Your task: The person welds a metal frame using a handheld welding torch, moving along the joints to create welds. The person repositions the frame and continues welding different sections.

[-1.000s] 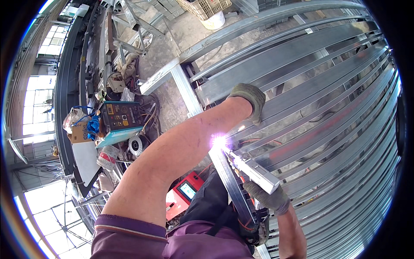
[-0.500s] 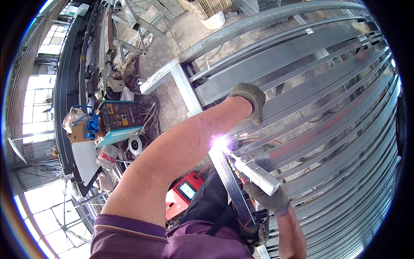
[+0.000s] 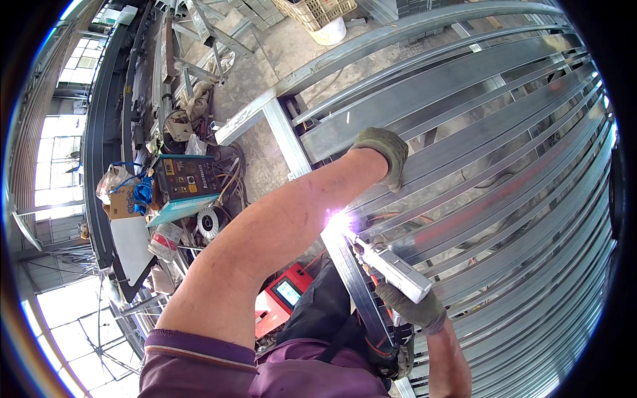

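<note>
My right hand [image 3: 413,307], in a grey-green work glove, is wrapped round a silver, box-bodied welding torch [image 3: 398,273]. Its nozzle points up and left to a bright violet-white glare at the metal frame's side bar [image 3: 350,268], where a slat meets it. The glare hides the joint itself. My left arm reaches across above the side bar. At its end my gloved left hand [image 3: 383,154] is closed over a flat metal slat [image 3: 431,171], its fingertips partly hidden.
Many parallel metal slats [image 3: 524,192] spread across the right side. Below my left arm stands a red machine with a lit screen [image 3: 288,292]. To the left are a teal-and-black welding machine [image 3: 189,179], a wire spool [image 3: 208,223] and cables. A beige crate [image 3: 315,12] stands far off.
The glare and its sparks have altered in shape, with fewer streaks to its right and a small bright streak over a slat further up. Both hands stay almost still.
</note>
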### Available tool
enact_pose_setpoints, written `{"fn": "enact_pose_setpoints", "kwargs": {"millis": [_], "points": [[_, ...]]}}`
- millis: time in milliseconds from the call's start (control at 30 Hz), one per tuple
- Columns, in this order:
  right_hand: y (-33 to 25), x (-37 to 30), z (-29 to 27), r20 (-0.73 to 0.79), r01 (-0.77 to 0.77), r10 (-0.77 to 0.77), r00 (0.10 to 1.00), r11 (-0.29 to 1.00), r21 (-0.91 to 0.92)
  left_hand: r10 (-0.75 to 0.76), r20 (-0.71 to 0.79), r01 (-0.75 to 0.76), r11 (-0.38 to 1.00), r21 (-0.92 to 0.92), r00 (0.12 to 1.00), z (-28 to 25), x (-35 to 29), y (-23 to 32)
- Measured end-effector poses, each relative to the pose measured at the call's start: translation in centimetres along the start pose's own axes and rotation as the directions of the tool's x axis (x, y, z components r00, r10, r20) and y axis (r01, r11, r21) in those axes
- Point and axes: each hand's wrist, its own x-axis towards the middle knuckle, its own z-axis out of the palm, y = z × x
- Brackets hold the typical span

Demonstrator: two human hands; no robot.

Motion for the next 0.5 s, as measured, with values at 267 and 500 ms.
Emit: {"fn": "enact_pose_setpoints", "kwargs": {"millis": [267, 500], "points": [[-0.5, -0.3, 0.2, -0.016, -0.027, 0.027, 1.000, 0.999, -0.020, -0.014, 0.012, 0.015, 1.000, -0.024, 1.000, -0.1, 0.0, 0.1], [-1.8, -0.7, 0.4, -0.016, -0.135, 0.135, 0.991, 0.991, 0.022, -0.035, 0.038, 0.036, 0.999, -0.037, 0.999, -0.2, -0.1, 0.0]]}}
